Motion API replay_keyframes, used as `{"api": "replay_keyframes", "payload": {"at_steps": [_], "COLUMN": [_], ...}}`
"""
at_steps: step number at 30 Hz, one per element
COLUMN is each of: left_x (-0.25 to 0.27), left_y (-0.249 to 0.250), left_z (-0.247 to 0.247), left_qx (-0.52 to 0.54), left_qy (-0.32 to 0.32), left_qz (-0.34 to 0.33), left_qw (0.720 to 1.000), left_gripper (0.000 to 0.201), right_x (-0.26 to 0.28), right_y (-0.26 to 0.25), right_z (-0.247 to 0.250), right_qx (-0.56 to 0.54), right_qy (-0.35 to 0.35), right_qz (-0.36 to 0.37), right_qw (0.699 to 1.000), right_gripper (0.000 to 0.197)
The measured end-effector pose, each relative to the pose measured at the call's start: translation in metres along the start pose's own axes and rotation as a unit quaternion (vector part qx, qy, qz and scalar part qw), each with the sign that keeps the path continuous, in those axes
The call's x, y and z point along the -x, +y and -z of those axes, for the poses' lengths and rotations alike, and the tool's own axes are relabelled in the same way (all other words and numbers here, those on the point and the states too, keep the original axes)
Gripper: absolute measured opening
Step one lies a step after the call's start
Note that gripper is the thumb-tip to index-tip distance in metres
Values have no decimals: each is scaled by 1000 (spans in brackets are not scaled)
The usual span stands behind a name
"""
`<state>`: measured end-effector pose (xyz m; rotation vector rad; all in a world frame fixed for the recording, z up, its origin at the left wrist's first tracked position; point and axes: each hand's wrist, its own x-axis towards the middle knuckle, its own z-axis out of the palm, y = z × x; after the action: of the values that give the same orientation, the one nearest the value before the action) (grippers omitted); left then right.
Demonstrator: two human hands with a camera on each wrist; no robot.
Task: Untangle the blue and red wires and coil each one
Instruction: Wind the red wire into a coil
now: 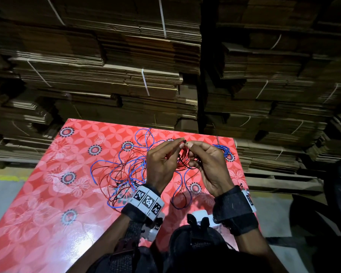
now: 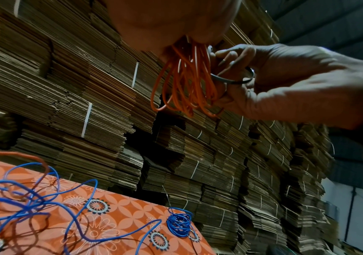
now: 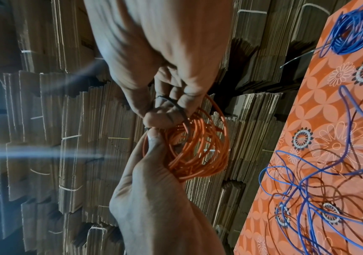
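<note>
A coil of red wire (image 1: pixel 183 159) hangs between my two hands above the table. My left hand (image 1: pixel 178 146) grips the top of the red coil (image 2: pixel 187 82) between thumb and curled fingers. My right hand (image 1: pixel 193 147) pinches a thin dark tie (image 2: pixel 235 81) that loops round the coil (image 3: pixel 197 146) and over its own fingers (image 3: pixel 171 96). The fingertips of both hands meet at the top of the coil. A loose tangle of blue and red wires (image 1: pixel 124 170) lies on the table to the left. A small blue coil (image 1: pixel 225 150) rests near the far right corner.
The table (image 1: pixel 47 194) has a glossy red floral cover. Tall stacks of strapped flat cardboard (image 1: pixel 126 75) rise right behind its far edge. A dark chair (image 1: pixel 339 203) stands at the right. One blue loop (image 1: pixel 182 194) lies between my wrists.
</note>
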<state>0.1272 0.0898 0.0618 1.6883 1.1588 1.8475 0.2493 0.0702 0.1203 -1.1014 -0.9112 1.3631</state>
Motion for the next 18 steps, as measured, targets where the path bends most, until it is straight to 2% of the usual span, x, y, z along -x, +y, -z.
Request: {"api": "replay_keyframes", "payload": {"at_steps": [12, 18], "left_x": [3, 3], "left_y": [-6, -5], "left_z": [4, 2], "left_qx": [-17, -10], "left_qy": [-32, -26], "left_qz": [-62, -38], "left_qw": [997, 999], "left_gripper": [21, 21], "right_x": [-1, -4], "right_y": [2, 5], "right_z": [1, 4], "right_qx": [7, -9], "right_qy": [14, 13], "right_qz": [-3, -10], "right_qw": [1000, 1000], "right_gripper": [8, 17]}}
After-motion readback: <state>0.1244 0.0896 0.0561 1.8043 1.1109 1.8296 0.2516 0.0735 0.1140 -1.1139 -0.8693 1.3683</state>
